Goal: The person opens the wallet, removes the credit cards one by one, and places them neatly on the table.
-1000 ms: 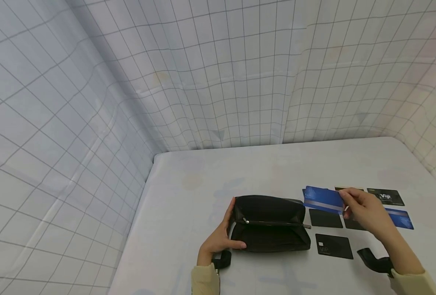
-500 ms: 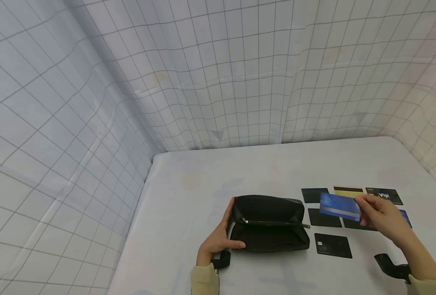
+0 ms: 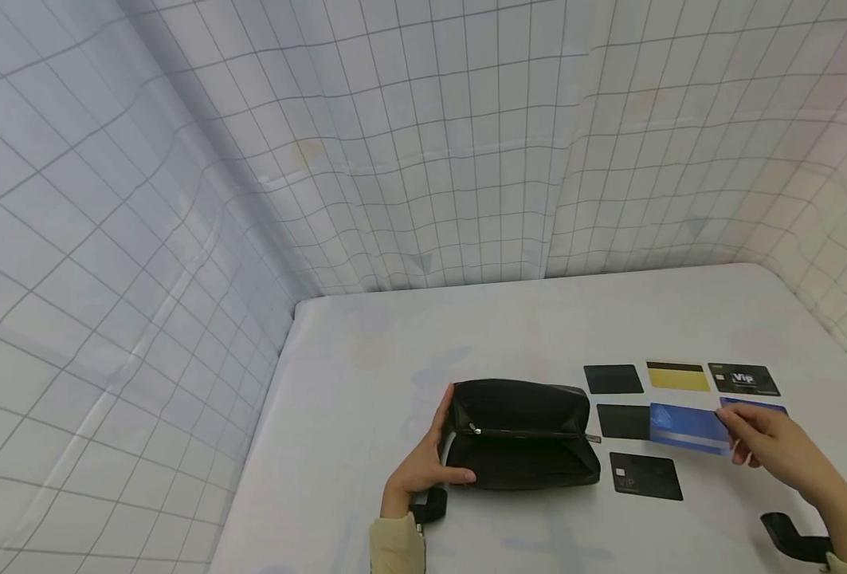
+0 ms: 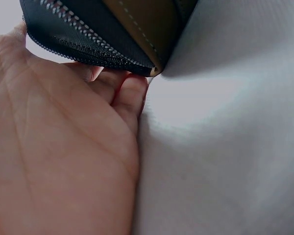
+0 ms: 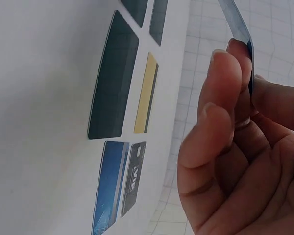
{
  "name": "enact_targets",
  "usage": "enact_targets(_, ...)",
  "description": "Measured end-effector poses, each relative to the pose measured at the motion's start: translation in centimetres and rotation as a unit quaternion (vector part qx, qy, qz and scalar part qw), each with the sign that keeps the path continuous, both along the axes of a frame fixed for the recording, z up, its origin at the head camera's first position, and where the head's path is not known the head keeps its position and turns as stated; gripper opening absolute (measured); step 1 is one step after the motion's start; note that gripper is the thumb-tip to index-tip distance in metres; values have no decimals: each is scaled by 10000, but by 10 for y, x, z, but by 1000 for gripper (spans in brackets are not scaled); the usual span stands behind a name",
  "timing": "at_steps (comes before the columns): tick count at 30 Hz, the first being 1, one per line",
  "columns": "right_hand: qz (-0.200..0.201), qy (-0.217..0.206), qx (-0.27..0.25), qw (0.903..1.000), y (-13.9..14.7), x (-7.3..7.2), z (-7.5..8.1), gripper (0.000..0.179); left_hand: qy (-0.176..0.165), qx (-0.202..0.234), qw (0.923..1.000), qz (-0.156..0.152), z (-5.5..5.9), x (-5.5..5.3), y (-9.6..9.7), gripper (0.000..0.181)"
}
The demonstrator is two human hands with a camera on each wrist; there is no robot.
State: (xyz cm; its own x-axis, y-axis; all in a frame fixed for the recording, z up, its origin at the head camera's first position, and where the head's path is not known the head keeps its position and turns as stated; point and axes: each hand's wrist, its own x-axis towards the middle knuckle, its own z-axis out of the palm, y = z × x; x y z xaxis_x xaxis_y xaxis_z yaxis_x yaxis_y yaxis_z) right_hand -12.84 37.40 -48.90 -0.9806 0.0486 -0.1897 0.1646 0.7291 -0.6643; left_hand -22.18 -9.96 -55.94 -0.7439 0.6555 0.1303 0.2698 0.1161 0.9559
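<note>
A black zip wallet lies spread open on the white table, its zip pull at the right end. My left hand grips the wallet's left end, thumb on the front edge and index finger along the side to the back corner. In the left wrist view, other fingertips sit under the wallet's zipped edge. My right hand pinches a blue card by its right end, between thumb and fingers. That card is held above the table and overlaps a black card in the head view.
Around the held card lie a black card, a gold card, a black VIP card, another black card and a second blue card. A dark VIP card lies nearer me. A gridded white curtain encloses the table.
My right hand has carried the blue card right and toward me, uncovering the black and gold cards in the back row. The left hand and wallet stay in place.
</note>
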Motion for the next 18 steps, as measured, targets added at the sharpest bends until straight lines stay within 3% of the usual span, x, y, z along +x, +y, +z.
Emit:
enact_targets(5, 64, -312, 3, 9995, 9, 4, -5, 46, 11, -45, 10000, 30, 2, 1, 0, 119)
enact_targets(12, 120, -677, -98, 9976, 22, 9, -8, 47, -58, -106, 9999, -78, 30, 11, 2, 118)
enact_targets(18, 49, -1222, -258, 9922, 28, 7, -10, 51, -119, -185, 9997, -87, 35, 12, 2, 118)
